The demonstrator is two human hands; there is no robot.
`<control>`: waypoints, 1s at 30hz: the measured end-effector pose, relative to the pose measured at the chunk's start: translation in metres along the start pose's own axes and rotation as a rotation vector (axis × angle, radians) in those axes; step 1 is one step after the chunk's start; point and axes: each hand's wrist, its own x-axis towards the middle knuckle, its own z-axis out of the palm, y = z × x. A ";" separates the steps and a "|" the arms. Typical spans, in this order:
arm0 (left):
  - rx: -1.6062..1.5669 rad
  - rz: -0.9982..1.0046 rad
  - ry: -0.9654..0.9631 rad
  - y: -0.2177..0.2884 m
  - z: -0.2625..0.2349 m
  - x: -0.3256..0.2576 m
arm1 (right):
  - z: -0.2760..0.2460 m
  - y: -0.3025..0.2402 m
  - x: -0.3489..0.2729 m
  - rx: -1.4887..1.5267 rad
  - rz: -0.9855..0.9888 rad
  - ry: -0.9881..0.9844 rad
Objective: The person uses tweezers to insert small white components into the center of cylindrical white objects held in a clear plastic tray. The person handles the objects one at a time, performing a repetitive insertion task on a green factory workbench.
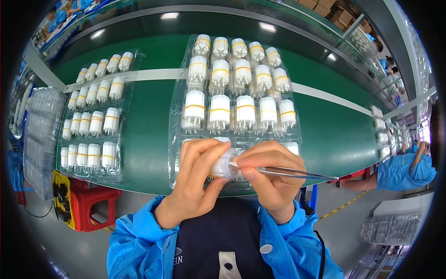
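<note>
I hold a small white plastic part [222, 165] in my left hand [193, 179], my thumb and the other fingers [204, 148] clenched around it so that only its rounded end shows between them. It sits just above the near edge of the green desk [153, 135], close to my chest. My right hand [272, 179] pinches a pair of slim metal tweezers [283, 172], whose tip touches the white part while the long end points off to my right. Just behind my hands lies a clear plastic tray [179, 100] with rows of white cylindrical parts [219, 111], each banded in yellow and standing upright in its own pocket; the nearest row is mostly hidden by my hands. Well to the left on the desk lies a second clear tray [125, 116] filled with the same kind of parts. Below the desk's edge on my left stands a red stool [95, 204]. A stack of empty clear trays [42, 130] rises at the far left. My blue sleeves [134, 242] come in from the bottom.
</note>
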 end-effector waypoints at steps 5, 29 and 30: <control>-0.286 -0.120 -0.017 0.003 -0.001 -0.003 | -0.001 0.009 -0.006 0.274 0.033 0.139; -0.368 -0.141 -0.033 -0.001 0.000 -0.008 | 0.000 0.010 -0.006 0.264 0.050 0.104; -0.364 -0.133 -0.033 -0.001 0.000 -0.007 | 0.000 0.010 -0.006 0.276 0.050 0.107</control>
